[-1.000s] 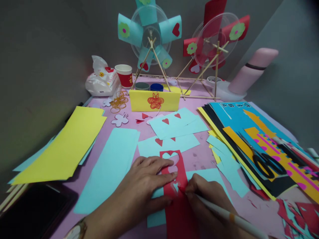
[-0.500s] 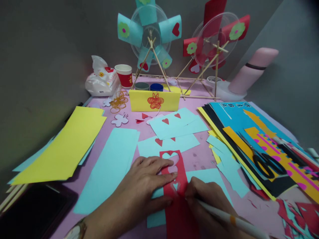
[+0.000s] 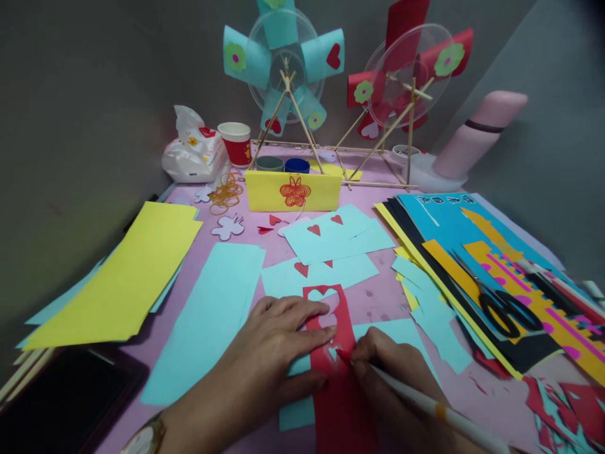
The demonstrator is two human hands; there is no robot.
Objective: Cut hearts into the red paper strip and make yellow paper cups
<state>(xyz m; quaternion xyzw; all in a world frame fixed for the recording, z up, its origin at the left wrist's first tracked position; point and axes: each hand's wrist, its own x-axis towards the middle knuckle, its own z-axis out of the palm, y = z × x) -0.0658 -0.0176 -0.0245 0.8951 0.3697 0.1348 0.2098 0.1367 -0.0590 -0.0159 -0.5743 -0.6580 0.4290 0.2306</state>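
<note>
My left hand (image 3: pixel 269 353) lies flat with fingers stretched out, pressing down a red paper strip (image 3: pixel 338 403) that has heart shapes cut out of it. The strip lies over a light blue sheet (image 3: pixel 401 334) on the pink table. My right hand (image 3: pixel 397 372) is closed around a white craft knife (image 3: pixel 439 413), its tip at a heart cut-out just right of my left fingertips. More light blue pieces with red hearts (image 3: pixel 331 236) lie just beyond.
Yellow paper stack (image 3: pixel 118 277) at left, a long light blue sheet (image 3: pixel 208 315) beside it. Coloured card pile with black scissors (image 3: pixel 505 309) at right. Two paper windmill models (image 3: pixel 283 63) (image 3: pixel 406 75), a red cup (image 3: pixel 236 144), a tissue pack (image 3: pixel 193 151) and a pink bottle (image 3: pixel 477 135) stand at the back.
My right hand shifted the knife tip slightly up and left along the heart cut-out. My left hand stays in place on the red strip.
</note>
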